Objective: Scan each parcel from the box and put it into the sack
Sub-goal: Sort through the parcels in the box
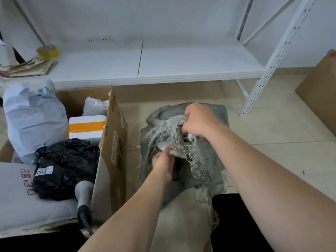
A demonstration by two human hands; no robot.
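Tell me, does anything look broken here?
Yes. The mouth of the grey sack is frayed and torn, with loose threads hanging where the right hand grips it. Nothing else stands out.

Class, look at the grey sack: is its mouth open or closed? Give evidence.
Open. The right hand grips the frayed rim of the sack, and the left hand touches a white parcel in the gap.
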